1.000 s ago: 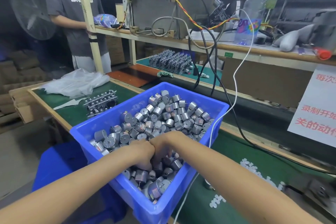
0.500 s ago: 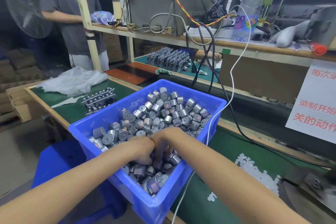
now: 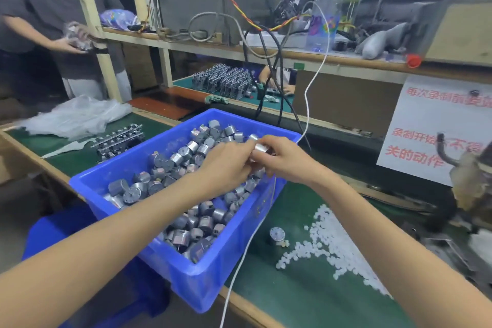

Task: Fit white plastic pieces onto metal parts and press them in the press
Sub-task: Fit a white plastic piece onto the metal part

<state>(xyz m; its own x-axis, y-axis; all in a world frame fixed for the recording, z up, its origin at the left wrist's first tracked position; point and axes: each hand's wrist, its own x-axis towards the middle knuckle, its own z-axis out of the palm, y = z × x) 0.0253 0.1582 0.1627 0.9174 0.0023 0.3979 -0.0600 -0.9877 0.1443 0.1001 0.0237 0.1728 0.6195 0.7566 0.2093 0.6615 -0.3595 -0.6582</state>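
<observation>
Two hands meet mid-frame above the blue bin (image 3: 186,282). The left hand (image 3: 226,165) has its back to the camera, fingers curled in, tips on the left end of one silver motor (image 3: 260,148). The right hand (image 3: 282,160) pinches the same motor from the right, thumb and fingers curled round it. What else sits in either palm is hidden.

The motor is held clear of the heap of motors (image 3: 186,186), near the bin's far right rim, centre of frame. It looks to lie on its side, long axis roughly left-right across the frame with the left end a touch higher. Blurred, so I can't tell which end carries the shaft.

Risks, as judgement:
- Both hands pinch a small smooth can at its ends, so a slip would drop it back into the heap and it would be lost among lookalikes.
- The white cable (image 3: 306,104) runs past the right wrist and over the bin's right side, so a sideways move toward the mat could snag it.
- The white plastic pieces (image 3: 332,242) lie loose on the green mat (image 3: 306,301), lower right. A forearm sweep would scatter them, and could knock the lone motor (image 3: 277,234) beside them.
- With the shaft end unconfirmed, a piece may be offered to the wrong end.
</observation>
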